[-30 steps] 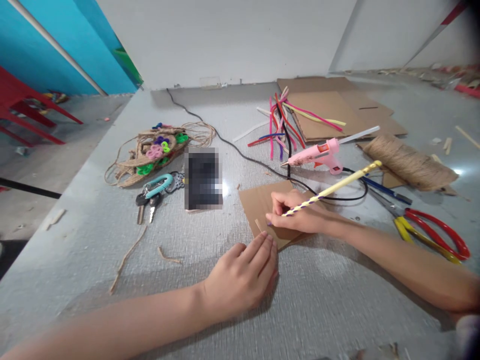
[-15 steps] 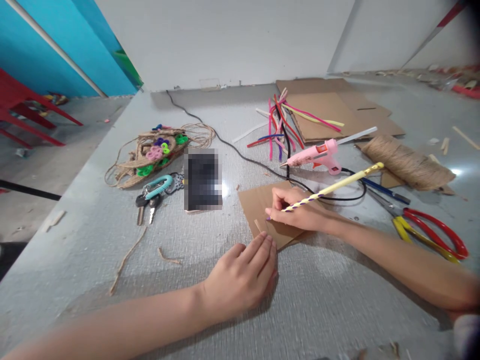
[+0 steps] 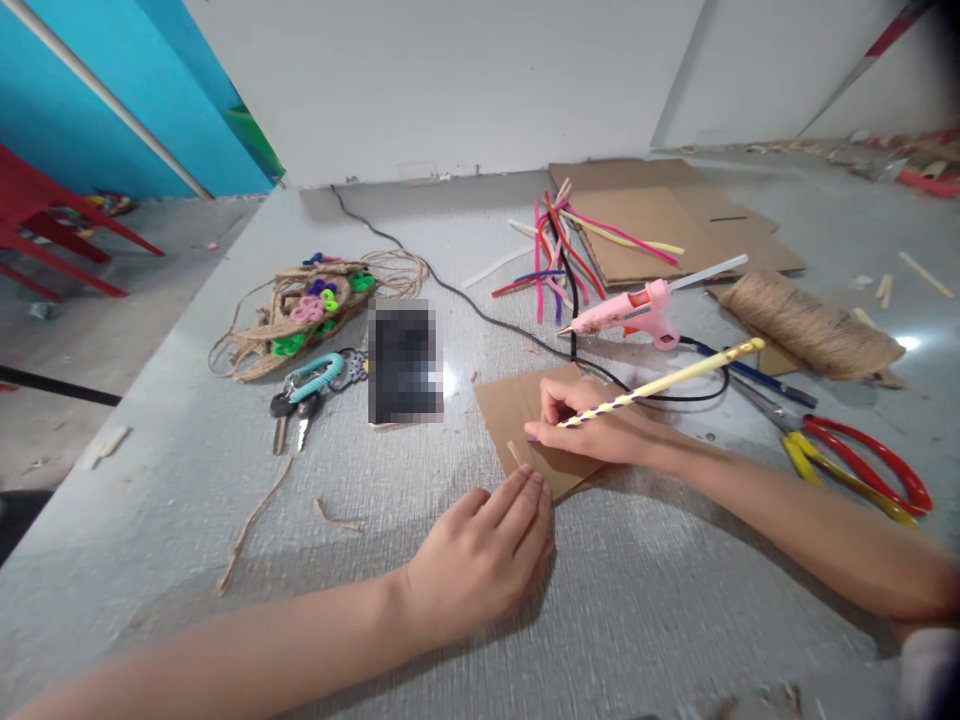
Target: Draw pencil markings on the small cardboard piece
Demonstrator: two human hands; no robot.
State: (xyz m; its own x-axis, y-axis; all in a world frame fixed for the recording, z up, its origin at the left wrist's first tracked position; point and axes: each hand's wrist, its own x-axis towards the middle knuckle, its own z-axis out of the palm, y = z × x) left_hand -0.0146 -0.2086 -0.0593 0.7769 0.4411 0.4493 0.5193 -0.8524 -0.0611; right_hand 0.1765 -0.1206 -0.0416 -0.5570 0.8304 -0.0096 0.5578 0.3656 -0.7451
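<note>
A yellow pencil (image 3: 660,382) with purple twisted markings is pinched in my right hand (image 3: 589,425), its tip low over a brown cardboard piece (image 3: 499,402). My left hand (image 3: 487,545) presses its fingers together on the near edge of that cardboard; its thumb is hidden. Just beyond the left fingertips lies a short, thin tan strip (image 3: 513,451), and I cannot tell whether those fingers touch it. A pink glue gun (image 3: 637,312) with a clear glue stick rests on the table above my right hand.
Scissors (image 3: 862,455) and a twine roll (image 3: 817,325) lie at right. Pipe cleaners (image 3: 555,250) and cardboard sheets (image 3: 675,215) are at the back. On the left are a twine bundle with coloured flowers (image 3: 307,305), keys (image 3: 304,400) and a blurred dark rectangle (image 3: 405,360).
The pencil and right hand have shifted very slightly left across the cardboard. My left hand stays in place, and the whole view has moved a little.
</note>
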